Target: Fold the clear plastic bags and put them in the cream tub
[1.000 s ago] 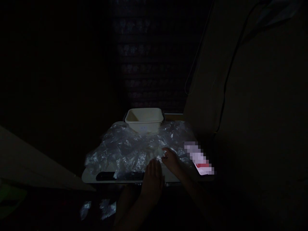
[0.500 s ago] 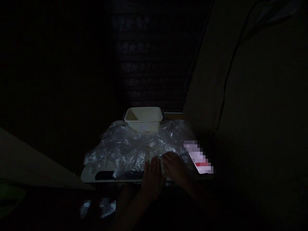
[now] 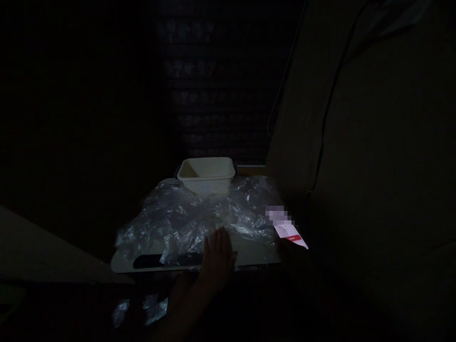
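Head view. A dim scene, lit mainly about the middle. The left hand [image 3: 218,251] lies over the near edge of a pale counter [image 3: 256,254], palm down, with the fingers extended and the thumb held out toward the right. Its grip is flat and unclenched; the fingertips reach the near margin of a crumpled sheet of clear plastic [image 3: 199,218]. The plastic covers most of the counter, glinting along its folds, and spreads to the left side and back toward the far edge. The right hand [image 3: 288,251] is mostly lost in shadow at the right end of the counter, just beside the lower end of a lit phone [image 3: 290,232]; whether its grip is closed, and whether it touches the phone, cannot be told. The phone's screen is pale with a red band, and its upper part is blurred into blocks. At the far edge stands a cream tub [image 3: 206,185], upright, with plastic gathered about the front of its base. A dark slot [image 3: 147,261] runs along the near edge of the counter, partly overlain by plastic. Below, to the left, lie shiny scraps [image 3: 156,308]. To the right, a dark cable [image 3: 327,111] hangs against a wall [image 3: 384,166].
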